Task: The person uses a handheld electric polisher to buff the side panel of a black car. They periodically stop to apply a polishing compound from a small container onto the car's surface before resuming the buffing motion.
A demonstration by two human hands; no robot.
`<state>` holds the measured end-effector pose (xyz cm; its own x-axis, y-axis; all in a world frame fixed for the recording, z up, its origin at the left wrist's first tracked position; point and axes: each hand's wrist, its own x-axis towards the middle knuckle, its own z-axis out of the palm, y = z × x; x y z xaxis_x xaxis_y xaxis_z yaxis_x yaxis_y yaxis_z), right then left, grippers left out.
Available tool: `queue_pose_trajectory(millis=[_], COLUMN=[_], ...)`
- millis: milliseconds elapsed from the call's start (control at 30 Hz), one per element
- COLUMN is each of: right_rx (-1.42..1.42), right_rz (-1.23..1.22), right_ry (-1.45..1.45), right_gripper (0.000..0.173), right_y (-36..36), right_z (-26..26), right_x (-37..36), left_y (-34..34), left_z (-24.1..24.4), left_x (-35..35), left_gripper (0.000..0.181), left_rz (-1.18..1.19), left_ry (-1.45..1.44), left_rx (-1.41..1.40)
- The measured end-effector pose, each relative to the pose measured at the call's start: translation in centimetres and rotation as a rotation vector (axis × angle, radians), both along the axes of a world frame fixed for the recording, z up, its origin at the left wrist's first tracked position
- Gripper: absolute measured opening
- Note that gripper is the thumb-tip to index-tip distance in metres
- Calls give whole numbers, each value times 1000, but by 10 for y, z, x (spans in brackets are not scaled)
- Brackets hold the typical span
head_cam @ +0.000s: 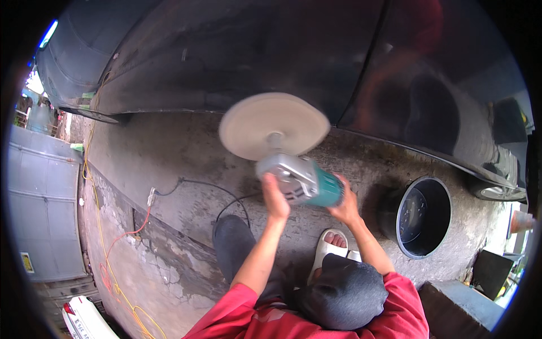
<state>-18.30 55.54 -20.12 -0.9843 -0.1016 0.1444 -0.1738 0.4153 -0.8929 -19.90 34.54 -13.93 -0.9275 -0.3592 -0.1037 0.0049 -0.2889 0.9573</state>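
A corded rotary polisher (328, 184) with a teal body and a silver gear head is between my hands. Its round off-white pad (266, 123) is blurred, as if spinning, and faces the lower part of a dark car door (254, 55). Whether the pad touches the panel I cannot tell. My left hand (276, 201) grips the tool by the gear head, its fingers partly hidden behind it. Around the rear end of the teal body wraps my right hand (345, 203).
A black bucket (423, 218) stands to the right on stained concrete. A dark power cord (203, 183) joins an orange extension cord (142, 229) at left; a yellow cord (99, 212) runs nearby. A concrete block (461, 305) sits at lower right, a white car (89, 320) at lower left.
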Motion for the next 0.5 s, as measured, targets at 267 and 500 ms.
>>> queue_pose_trajectory(millis=[267, 500], right_rx=[3, -207], right_rz=[266, 98], right_ry=[42, 210], right_gripper=[83, 85], right_y=[-73, -59], right_z=[39, 45], right_x=[-80, -57], left_y=[-56, -17], left_z=[86, 109], left_x=[-37, -12], left_gripper=[87, 87], left_rz=[220, 26], left_ry=[148, 168], left_rx=[-49, -281])
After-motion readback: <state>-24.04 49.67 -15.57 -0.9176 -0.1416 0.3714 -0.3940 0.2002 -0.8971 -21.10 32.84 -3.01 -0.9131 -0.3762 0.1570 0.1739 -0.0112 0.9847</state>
